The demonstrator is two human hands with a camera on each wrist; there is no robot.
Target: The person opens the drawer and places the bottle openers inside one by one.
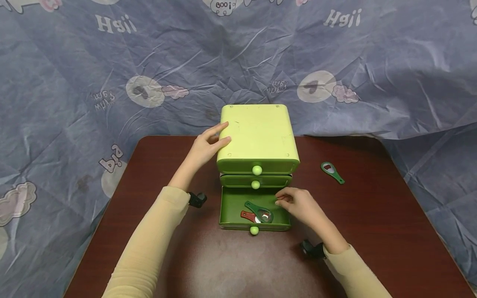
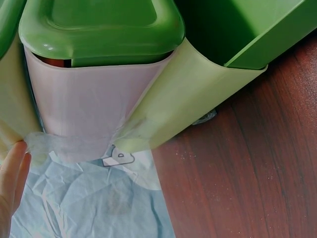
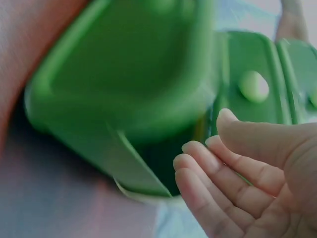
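A small drawer cabinet with a pale yellow-green top stands on the table, its lowest drawer pulled out. My left hand rests on the cabinet's top left edge, fingers extended; its fingertips also show in the left wrist view. In the drawer a green bottle opener lies partly over a red one. My right hand hovers at the drawer's right side, with fingers slightly bent and nothing between them. The right wrist view shows its fingers loosely spread beside the drawer.
Another green bottle opener lies on the table to the right of the cabinet. Two upper drawers with round knobs are closed. A patterned blue-grey cloth hangs behind the dark red-brown table.
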